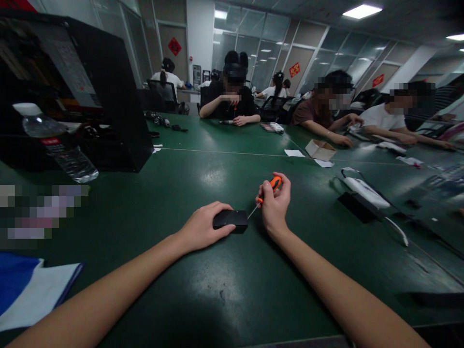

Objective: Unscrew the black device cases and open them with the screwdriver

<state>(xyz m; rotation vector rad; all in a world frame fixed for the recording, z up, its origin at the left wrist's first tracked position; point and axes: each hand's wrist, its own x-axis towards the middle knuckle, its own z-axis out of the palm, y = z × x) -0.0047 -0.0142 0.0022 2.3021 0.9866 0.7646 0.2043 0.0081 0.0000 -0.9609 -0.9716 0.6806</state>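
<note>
A small black rectangular box point(237, 220) lies on the green tabletop in front of me. My left hand point(205, 224) grips it from the left, the thumb along its near side and the fingers over the far side. In my right hand point(273, 205) is a screwdriver point(276, 182) with an orange and black handle, fingers wrapped round it. The thin metal shaft slants down to the left, and its tip is at the box's right end. Whether the tip sits in a screw is too small to tell.
Left stand a black computer case point(108, 96) and a tilted plastic bottle point(58, 140). On the right lie a white power strip point(366, 191) with cables and an open cardboard box point(321, 150). Several people sit around the green table point(163, 299), one directly opposite point(248, 99).
</note>
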